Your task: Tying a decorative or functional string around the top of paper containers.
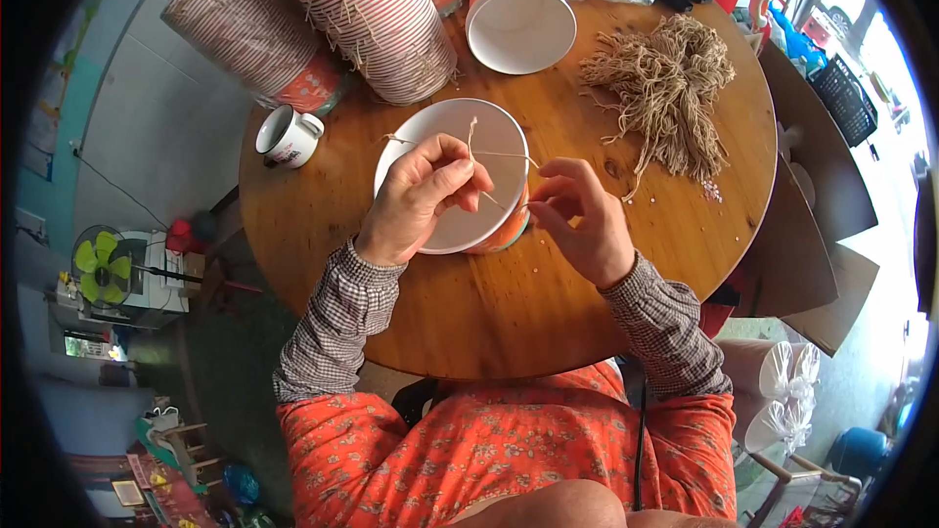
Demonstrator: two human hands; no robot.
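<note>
Both hands pinch a string (494, 154) over a paper cup (460, 176) near the table (509, 303) front-centre, left hand (416, 198) and right hand (577, 220) closed on its ends, bare wood toward the near edge, cup stacks (362, 20) crowding the far-left rim, string pile (665, 88) right.

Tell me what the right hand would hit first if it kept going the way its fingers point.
The right hand points up and left, so it would probably meet the left hand first, above the paper bowl. Depth is unclear; it might touch the string sooner.
</note>
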